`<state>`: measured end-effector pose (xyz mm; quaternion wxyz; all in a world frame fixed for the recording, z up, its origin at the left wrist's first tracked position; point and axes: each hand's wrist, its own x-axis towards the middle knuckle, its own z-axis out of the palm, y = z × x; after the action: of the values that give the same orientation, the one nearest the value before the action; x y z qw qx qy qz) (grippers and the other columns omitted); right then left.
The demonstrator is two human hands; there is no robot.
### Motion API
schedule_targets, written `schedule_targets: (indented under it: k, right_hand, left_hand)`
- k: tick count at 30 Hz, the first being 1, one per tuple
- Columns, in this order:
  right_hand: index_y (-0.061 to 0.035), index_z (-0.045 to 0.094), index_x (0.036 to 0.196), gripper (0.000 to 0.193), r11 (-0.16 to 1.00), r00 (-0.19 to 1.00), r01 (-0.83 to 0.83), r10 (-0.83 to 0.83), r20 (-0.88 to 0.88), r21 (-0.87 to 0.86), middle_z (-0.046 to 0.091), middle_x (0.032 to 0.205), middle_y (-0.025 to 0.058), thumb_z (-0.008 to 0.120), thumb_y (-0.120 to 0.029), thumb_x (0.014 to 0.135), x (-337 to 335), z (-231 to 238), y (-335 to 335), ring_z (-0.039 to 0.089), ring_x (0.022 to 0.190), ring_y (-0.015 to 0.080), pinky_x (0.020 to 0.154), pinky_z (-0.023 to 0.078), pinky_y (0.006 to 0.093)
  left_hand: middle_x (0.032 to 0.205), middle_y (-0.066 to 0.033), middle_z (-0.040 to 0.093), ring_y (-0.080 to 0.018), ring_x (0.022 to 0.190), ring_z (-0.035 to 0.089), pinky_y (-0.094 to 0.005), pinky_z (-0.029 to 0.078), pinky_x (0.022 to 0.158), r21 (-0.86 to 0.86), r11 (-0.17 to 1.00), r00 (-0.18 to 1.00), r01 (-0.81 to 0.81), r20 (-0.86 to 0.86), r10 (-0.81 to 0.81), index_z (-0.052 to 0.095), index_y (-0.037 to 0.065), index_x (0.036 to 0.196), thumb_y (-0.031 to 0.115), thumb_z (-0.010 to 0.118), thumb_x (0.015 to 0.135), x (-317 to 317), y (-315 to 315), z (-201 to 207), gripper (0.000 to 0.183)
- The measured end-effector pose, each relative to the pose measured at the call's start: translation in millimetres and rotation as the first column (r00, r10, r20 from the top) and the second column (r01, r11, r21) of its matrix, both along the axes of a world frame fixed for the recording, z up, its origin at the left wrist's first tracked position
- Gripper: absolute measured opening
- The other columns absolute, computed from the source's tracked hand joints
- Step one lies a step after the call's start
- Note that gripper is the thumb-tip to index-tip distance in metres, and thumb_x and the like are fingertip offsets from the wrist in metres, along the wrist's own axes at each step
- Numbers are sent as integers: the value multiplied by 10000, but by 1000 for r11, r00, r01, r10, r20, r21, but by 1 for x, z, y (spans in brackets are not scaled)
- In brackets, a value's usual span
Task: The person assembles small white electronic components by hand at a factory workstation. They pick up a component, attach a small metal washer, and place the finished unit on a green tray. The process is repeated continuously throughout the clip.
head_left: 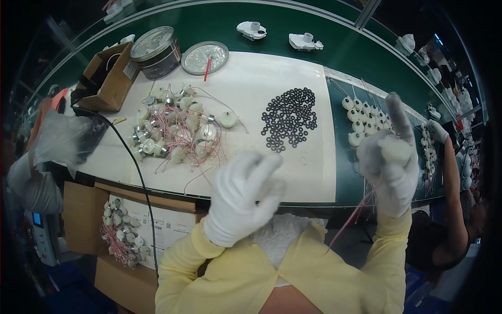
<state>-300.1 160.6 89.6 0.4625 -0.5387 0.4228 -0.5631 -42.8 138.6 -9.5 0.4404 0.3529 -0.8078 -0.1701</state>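
White gloves cover both my hands. My left hand [244,198] is over the table's near edge, its fingers apart and slightly blurred, with nothing visible in it. At the right, my right hand [389,170] grips a round white motor part [396,150], its index finger pointing up. Pink wires [355,220] hang below that hand. Many small black rings [289,118] lie spread on the white sheet [235,73] beyond my hands. Left of them is a tangled heap of white and silver motor parts [178,125] with pink wires. Rows of similar white parts [361,118] rest on the green surface.
A metal tin [155,55], its round lid [204,58] with a red stick [207,69], and a cardboard box [112,78] stand at the back left. A black cable [137,165] crosses the near left edge above an open carton [125,282]. A co-worker's arm [454,193] reaches in at right.
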Motion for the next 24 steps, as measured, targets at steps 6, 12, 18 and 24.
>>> schedule_targets:
  k: [6, 12, 18, 24]
  right_hand:
    - [-95, 509, 1548, 751, 943, 133, -297, 197, -971, 151, 695, 861, 122, 760, -133, 841, -33, -45, -12, 656, 680, 266, 655, 518, 379]
    - [-110, 562, 1479, 615, 962, -9, -271, -33, -999, -29, 650, 793, 104, 714, -336, 927, -22, -74, -9, 638, 663, 304, 609, 485, 437]
    - [-86, 743, 1106, 362, 985, 124, -148, -75, -989, -93, 722, 751, 128, 763, -393, 916, -13, -92, -20, 713, 657, 293, 573, 526, 427]
    - [-79, 756, 1006, 310, 998, 428, -64, 7, -904, -23, 747, 775, 134, 774, -374, 912, -9, -91, -36, 741, 689, 309, 631, 582, 399]
  left_hand:
    - [1095, -152, 714, -415, 1112, 664, -503, 503, 968, -471, 777, 691, -418, 390, 608, 773, 128, 1121, 205, 774, 862, 14, -83, 11, 271]
    - [869, -53, 732, -304, 975, 687, -482, 504, 894, -434, 852, 701, -294, 508, 501, 757, 145, 974, 223, 745, 893, 17, -95, -10, 113]
    - [796, -31, 671, -237, 862, 671, -421, 499, 802, -305, 939, 860, -158, 425, 283, 717, 151, 913, 170, 778, 846, 3, -82, -7, 93]
    - [790, -32, 628, -245, 817, 650, -425, 506, 798, -209, 972, 911, -108, 371, 181, 711, 133, 1015, 159, 810, 790, 2, -59, -20, 248]
